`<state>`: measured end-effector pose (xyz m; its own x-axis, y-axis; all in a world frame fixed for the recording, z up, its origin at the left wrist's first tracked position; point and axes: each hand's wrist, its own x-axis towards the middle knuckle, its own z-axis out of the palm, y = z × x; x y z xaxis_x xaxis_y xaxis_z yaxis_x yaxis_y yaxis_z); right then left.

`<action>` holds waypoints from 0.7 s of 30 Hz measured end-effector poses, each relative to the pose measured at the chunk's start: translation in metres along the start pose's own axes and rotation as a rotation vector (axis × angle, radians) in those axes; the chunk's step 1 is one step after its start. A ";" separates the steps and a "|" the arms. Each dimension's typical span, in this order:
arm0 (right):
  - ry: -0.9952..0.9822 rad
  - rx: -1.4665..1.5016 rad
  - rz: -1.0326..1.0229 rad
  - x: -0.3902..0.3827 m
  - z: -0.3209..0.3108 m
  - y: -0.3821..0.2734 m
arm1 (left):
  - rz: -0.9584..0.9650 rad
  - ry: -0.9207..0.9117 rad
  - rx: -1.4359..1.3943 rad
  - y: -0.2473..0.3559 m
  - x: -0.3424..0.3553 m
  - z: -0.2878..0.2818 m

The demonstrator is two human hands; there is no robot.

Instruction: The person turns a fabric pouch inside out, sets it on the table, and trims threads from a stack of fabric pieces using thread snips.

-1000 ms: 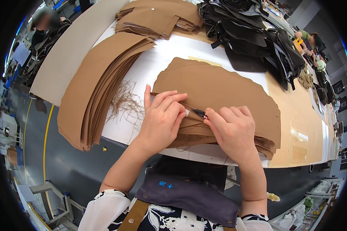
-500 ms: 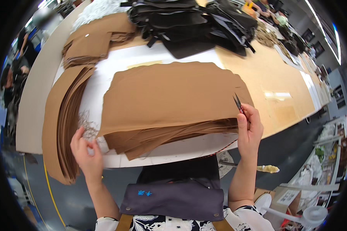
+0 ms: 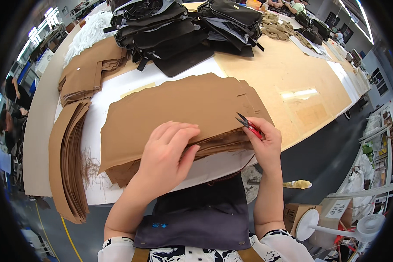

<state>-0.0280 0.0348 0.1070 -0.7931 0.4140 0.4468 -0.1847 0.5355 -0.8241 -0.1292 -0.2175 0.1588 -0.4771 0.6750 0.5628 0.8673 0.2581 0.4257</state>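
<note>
A stack of brown fabric panels [image 3: 170, 105] with wavy far edges lies in front of me, its near edges fanned out. On the top panel, by its near edge, rests my left hand [image 3: 166, 153], fingers stretched out and thumb apart. It holds nothing. My right hand [image 3: 266, 142] is at the stack's near right corner, closed around red-handled thread snips [image 3: 252, 127]. Their dark blades are parted and point left over the panel's edge. Part of the handles is hidden by my fingers.
More brown panels [image 3: 67, 161] stand in a curved pile at the left, beside loose threads [image 3: 89, 168]. Behind them lie folded brown pieces [image 3: 85, 65]. Black bags [image 3: 170, 39] are heaped at the back. A white fan [image 3: 308, 225] and cardboard boxes stand at lower right.
My left hand has moved right from the stack's left corner onto the top panel's near edge. My right hand, with the snips, has shifted left and slightly down. The view has turned somewhat.
</note>
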 end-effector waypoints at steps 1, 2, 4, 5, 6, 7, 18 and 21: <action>0.005 0.003 0.000 0.002 -0.001 -0.002 | -0.008 -0.024 -0.012 0.001 0.005 0.005; 0.019 -0.087 -0.054 0.004 -0.001 -0.003 | 0.008 -0.001 -0.003 0.004 0.010 0.009; 0.038 -0.174 -0.105 0.006 -0.004 -0.007 | -0.006 0.002 0.012 0.008 0.014 0.015; 0.009 -0.213 -0.108 0.006 -0.006 -0.009 | -0.023 0.010 0.025 0.009 0.015 0.016; -0.020 -0.253 -0.111 0.007 -0.008 -0.013 | -0.020 0.004 0.026 0.008 0.013 0.019; -0.018 -0.246 -0.110 0.005 -0.007 -0.020 | -0.024 0.033 0.034 0.006 0.010 0.023; -0.246 -0.356 -0.206 -0.013 -0.002 -0.054 | -0.095 0.105 0.015 0.006 0.006 0.033; -0.212 -0.384 -0.225 -0.013 -0.001 -0.053 | -0.083 0.098 0.021 0.008 0.006 0.034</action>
<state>-0.0070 0.0015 0.1455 -0.8662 0.1194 0.4852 -0.1694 0.8433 -0.5100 -0.1203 -0.1883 0.1415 -0.5577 0.5803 0.5934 0.8268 0.3250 0.4591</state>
